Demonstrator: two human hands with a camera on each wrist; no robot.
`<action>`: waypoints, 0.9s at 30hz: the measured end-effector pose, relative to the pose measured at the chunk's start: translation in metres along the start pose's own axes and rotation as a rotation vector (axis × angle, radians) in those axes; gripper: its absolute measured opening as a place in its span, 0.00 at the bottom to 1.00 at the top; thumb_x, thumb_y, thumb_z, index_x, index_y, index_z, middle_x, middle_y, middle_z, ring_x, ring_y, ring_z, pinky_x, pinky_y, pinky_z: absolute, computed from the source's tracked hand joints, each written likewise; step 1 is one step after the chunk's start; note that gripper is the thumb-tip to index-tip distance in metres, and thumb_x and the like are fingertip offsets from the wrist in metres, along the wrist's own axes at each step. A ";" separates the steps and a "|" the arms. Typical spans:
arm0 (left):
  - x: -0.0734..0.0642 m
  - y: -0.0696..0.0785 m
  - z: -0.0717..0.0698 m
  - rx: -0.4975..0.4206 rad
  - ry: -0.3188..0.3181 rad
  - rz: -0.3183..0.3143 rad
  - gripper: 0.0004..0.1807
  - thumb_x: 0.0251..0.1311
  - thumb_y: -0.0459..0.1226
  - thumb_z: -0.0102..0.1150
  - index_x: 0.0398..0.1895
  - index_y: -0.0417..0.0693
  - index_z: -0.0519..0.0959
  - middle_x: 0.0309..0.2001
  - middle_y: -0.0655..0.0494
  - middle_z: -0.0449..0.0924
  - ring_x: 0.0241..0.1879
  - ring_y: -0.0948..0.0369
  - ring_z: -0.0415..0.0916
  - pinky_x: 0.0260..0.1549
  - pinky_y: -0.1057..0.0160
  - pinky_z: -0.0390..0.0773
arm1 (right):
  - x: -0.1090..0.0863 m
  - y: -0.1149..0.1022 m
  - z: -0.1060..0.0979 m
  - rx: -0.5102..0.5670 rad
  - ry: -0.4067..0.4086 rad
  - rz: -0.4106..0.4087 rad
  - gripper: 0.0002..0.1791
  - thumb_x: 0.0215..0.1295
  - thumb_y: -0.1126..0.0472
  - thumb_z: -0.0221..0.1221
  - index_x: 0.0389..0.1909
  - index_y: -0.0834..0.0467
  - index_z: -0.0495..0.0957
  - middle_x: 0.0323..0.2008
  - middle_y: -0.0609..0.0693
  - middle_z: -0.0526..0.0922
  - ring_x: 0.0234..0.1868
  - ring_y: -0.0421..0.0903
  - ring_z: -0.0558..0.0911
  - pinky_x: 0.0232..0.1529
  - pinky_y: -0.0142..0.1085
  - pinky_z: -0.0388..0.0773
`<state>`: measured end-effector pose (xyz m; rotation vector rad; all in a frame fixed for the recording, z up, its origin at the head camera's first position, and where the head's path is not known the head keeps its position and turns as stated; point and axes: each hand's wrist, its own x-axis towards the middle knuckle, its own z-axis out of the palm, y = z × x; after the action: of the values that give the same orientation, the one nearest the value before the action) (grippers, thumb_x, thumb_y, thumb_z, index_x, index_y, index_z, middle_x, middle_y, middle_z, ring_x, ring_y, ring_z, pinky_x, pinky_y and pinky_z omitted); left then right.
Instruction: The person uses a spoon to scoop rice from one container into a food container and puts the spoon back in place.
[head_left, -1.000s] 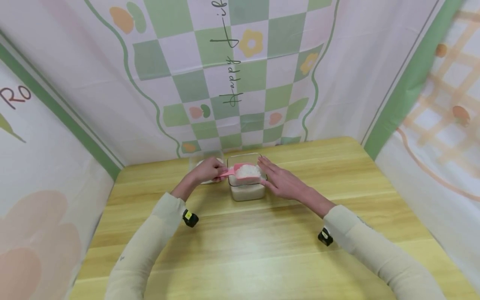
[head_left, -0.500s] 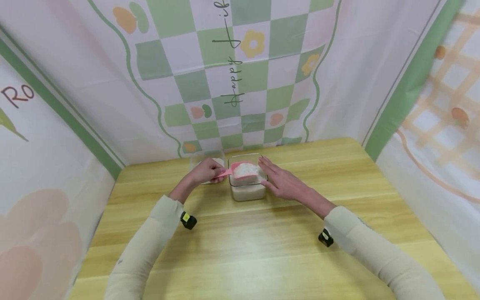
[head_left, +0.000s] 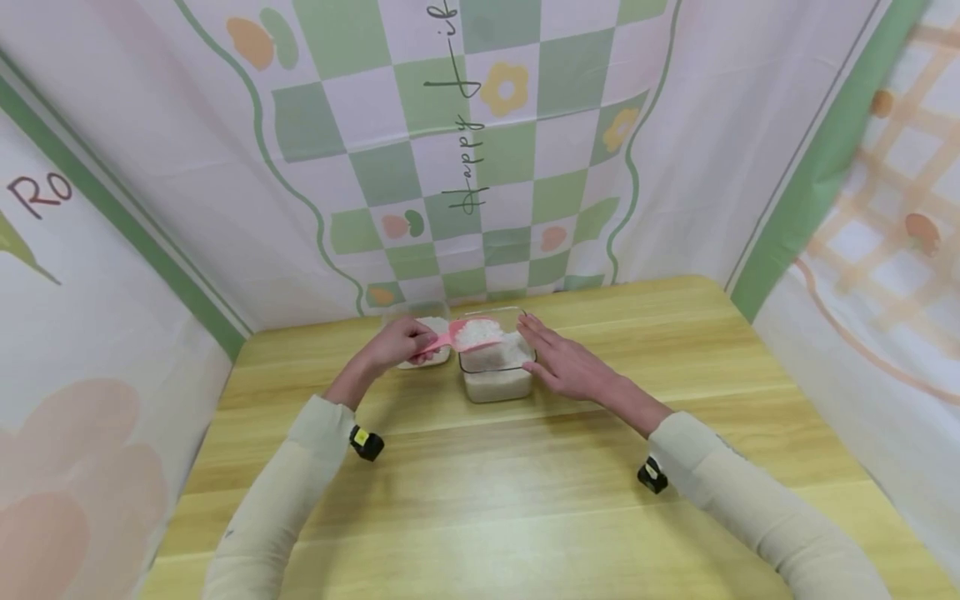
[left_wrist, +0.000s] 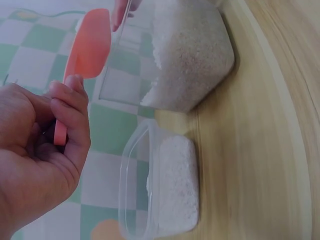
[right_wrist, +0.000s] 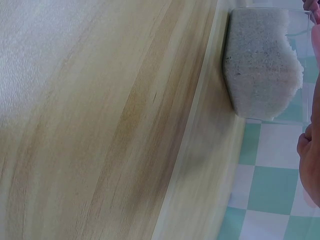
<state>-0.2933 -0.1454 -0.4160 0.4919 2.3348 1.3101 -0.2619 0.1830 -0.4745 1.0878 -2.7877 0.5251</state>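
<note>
In the head view my left hand (head_left: 393,343) grips the handle of a pink scoop (head_left: 443,339) heaped with white grains that look like rice. The scoop is held above the left rim of a clear square container (head_left: 498,387), which holds more of the same grains. My right hand (head_left: 566,364) lies along that container's right side, fingers straight and fingertips at the rim. Below my left hand stands a smaller clear plastic tub (left_wrist: 126,195) with white contents, partly hidden by the hand in the head view. The left wrist view shows the fingers (left_wrist: 70,107) curled round the scoop's handle.
Both containers stand near the back of a wooden table (head_left: 480,492). Just behind rises a checkered curtain (head_left: 510,200), and more printed cloth hangs at the left and right sides. Each sleeve has a small black device at the wrist.
My left hand has moved left with the loaded scoop, from over the middle of the square container to its left rim. The right hand has stayed in place.
</note>
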 end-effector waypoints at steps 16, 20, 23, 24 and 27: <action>-0.023 -0.011 -0.023 -0.019 0.080 -0.048 0.17 0.75 0.32 0.45 0.37 0.25 0.79 0.22 0.55 0.77 0.22 0.66 0.70 0.24 0.72 0.74 | 0.001 -0.001 -0.001 -0.004 -0.005 -0.002 0.37 0.77 0.52 0.49 0.77 0.66 0.50 0.78 0.63 0.51 0.79 0.58 0.53 0.71 0.54 0.64; -0.027 -0.014 -0.029 -0.001 0.105 -0.071 0.18 0.75 0.32 0.44 0.39 0.24 0.79 0.22 0.57 0.76 0.22 0.66 0.70 0.24 0.72 0.74 | 0.001 -0.001 -0.001 0.003 -0.007 0.001 0.36 0.77 0.52 0.49 0.77 0.66 0.50 0.78 0.63 0.50 0.79 0.58 0.52 0.71 0.54 0.64; -0.030 -0.019 -0.034 0.031 0.127 -0.078 0.17 0.75 0.33 0.45 0.39 0.24 0.79 0.23 0.55 0.78 0.23 0.65 0.72 0.25 0.72 0.76 | 0.000 -0.002 -0.002 0.006 -0.008 0.006 0.36 0.77 0.52 0.49 0.77 0.66 0.50 0.79 0.63 0.49 0.79 0.57 0.52 0.71 0.54 0.64; -0.030 -0.020 -0.035 0.040 0.135 -0.081 0.17 0.75 0.32 0.45 0.40 0.24 0.79 0.23 0.54 0.78 0.23 0.65 0.72 0.25 0.72 0.77 | 0.000 -0.002 -0.002 0.007 -0.008 0.007 0.36 0.77 0.52 0.49 0.77 0.66 0.50 0.79 0.62 0.49 0.79 0.57 0.52 0.72 0.54 0.64; -0.031 -0.025 -0.038 0.065 0.160 -0.092 0.17 0.75 0.32 0.45 0.41 0.23 0.80 0.25 0.50 0.80 0.24 0.65 0.73 0.25 0.72 0.77 | 0.000 -0.002 -0.002 0.004 -0.005 0.002 0.37 0.77 0.52 0.49 0.77 0.66 0.50 0.79 0.63 0.49 0.79 0.57 0.52 0.72 0.53 0.63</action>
<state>-0.2892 -0.2003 -0.4141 0.3043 2.5050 1.2771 -0.2604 0.1819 -0.4721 1.0885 -2.7942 0.5293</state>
